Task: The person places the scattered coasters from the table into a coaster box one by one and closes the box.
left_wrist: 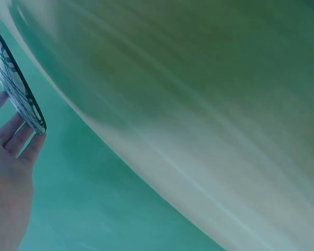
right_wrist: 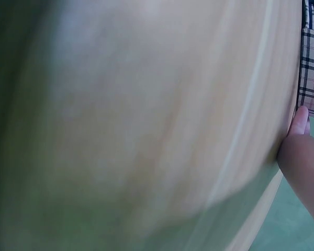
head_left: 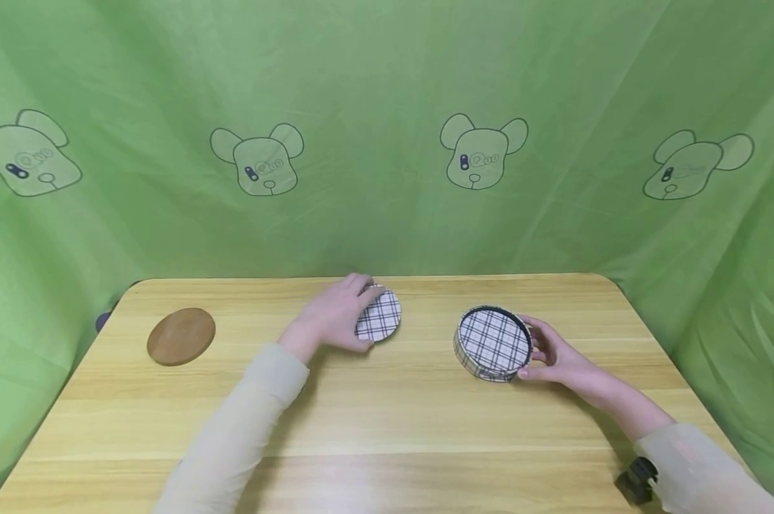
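Left of the table's middle, my left hand (head_left: 335, 314) holds a thin round plaid disc (head_left: 382, 318) by its edge, thumb on the near side and fingers on the far side. The left wrist view shows the disc (left_wrist: 14, 78) edge-on and tilted, with a dark rim against the fingers. Farther right, my right hand (head_left: 557, 358) grips the side of a round plaid box (head_left: 472, 363) standing on the table. Inside its dark rim a flat plaid surface shows. Only part of the box's side (right_wrist: 313, 73) appears in the right wrist view, with a finger against its lower edge.
A brown round wooden disc (head_left: 181, 336) lies on the table (head_left: 374, 442) at the left. Green curtains (head_left: 374, 64) with printed bear heads hang behind and beside the table. A small black device (head_left: 637, 480) is at the right sleeve.
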A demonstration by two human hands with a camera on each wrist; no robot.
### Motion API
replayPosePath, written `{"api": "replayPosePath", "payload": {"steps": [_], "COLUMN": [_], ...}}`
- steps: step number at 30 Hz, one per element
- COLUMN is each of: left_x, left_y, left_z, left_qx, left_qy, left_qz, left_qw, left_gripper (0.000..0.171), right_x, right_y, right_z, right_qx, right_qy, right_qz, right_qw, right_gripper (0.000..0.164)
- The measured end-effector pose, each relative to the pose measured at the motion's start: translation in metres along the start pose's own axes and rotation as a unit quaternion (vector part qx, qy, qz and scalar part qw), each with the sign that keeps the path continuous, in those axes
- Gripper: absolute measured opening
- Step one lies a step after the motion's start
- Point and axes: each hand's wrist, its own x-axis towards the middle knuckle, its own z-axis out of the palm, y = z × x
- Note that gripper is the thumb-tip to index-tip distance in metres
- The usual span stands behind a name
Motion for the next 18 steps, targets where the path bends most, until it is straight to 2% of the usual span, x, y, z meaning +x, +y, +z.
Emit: {"api": "replayPosePath", "payload": {"steps": [11,18], "left_x": [0.012,0.021], "left_y": [0.026,0.043], "left_z": [-0.005,-0.008], "left_qx": [0.034,0.043], "left_qy": [0.016,0.02], "left_qz": [0.055,0.075], "left_qw": [0.9978,0.9961], "left_gripper": [0.107,0.108], "right_x": [0.0,0.0], "right_y": [0.001,0.0], "right_z": [0.0,0.0], "right_qx": [0.003,0.007], "right_qy": [0.002,0.001], "right_qz": [0.008,0.009], "right_qw": [1.0,1.0], "right_gripper": [0.101,0.102]}}
